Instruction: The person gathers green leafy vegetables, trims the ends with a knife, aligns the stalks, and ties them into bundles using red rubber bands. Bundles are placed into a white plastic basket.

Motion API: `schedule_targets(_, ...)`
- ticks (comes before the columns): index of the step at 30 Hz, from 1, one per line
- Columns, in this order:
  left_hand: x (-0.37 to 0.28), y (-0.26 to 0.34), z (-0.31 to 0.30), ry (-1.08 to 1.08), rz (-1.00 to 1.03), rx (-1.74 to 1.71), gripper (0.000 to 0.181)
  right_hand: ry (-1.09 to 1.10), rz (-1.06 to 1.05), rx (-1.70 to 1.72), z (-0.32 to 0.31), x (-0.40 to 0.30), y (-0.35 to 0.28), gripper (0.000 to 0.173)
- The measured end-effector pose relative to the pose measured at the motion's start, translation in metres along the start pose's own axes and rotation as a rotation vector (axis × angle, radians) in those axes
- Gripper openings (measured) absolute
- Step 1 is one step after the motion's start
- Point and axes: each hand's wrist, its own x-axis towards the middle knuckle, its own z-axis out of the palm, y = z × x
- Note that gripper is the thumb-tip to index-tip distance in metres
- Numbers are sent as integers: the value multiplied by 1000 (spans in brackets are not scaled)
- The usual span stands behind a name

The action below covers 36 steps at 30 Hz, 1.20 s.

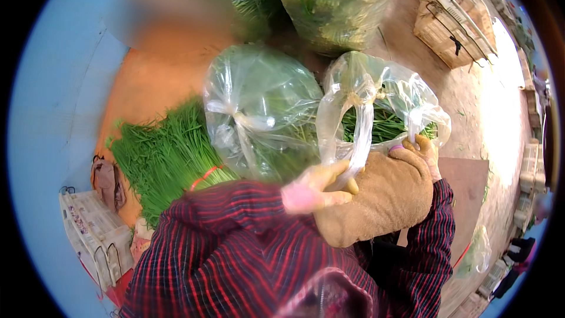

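An open clear plastic bag of long, thin green stalks stands before me. My left hand has a twisted strip of its plastic between thumb and fingers. At the bag's near right rim, my right hand pinches another gathered end of the plastic. Brown fuzzy fabric lies below and between my hands, against the right one. Touching the open bag on its left is a full clear plastic bag, knotted at the top, with greens showing through.
A large bundle of chive-like greens with a red band lies at left. Further bags of greens stand at the back. Plastic crates sit at back right, another crate at lower left. A blurred area hides the upper left.
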Motion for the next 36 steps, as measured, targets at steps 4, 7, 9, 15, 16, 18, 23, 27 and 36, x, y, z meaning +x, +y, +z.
schedule_targets(4,1,-14,-13,230,108,525,39,-1,-35,611,-9,2,-4,30)
schedule_targets(7,7,23,-18,249,-41,20,48,193,-79,791,-41,2,-25,29)
schedule_targets(9,21,52,-34,164,33,-227,48,275,-117,894,-72,1,-43,30)
schedule_targets(15,115,121,-79,493,349,-229,33,501,-223,915,-120,-7,-60,37)
schedule_targets(16,121,140,-94,529,348,-226,33,503,-227,900,-130,-11,-56,39)
schedule_targets(18,127,162,-109,483,303,-189,30,558,-230,838,-151,-30,-50,41)
schedule_targets(23,81,161,-107,484,147,179,31,419,-249,670,-160,-46,-52,39)
schedule_targets(27,25,118,-77,344,-45,321,30,83,-168,649,-121,-46,-71,35)
schedule_targets(36,-67,134,-17,-105,-384,604,26,109,-247,622,-155,-72,-44,37)
